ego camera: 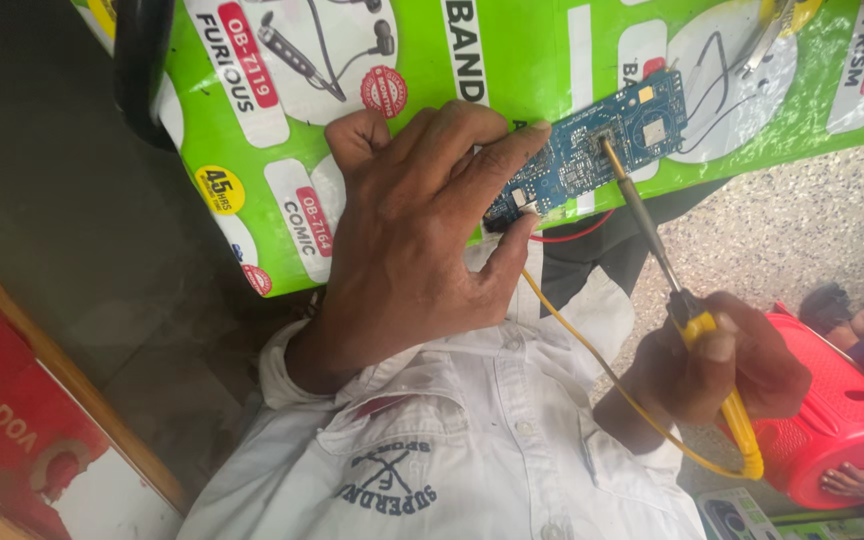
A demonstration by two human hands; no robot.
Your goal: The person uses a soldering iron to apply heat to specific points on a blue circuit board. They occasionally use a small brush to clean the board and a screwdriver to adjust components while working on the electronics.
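The left hand (407, 225) pinches the board (592, 150) flat on the green mat (252, 200) while the right hand (722, 365) grips the iron (652, 235), whose tip seemingly touches the board and could bridge pads if it slips.

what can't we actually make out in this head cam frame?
- Head view: under the left hand, the near end of the blue circuit board is covered by its fingers.
- Soldering iron tip contact: too small to tell which component it touches.
- Iron's handle: wrapped by the right hand.
- Yellow wire: its board end passes behind the left fingers.
- Red stool: cut off by the right edge.
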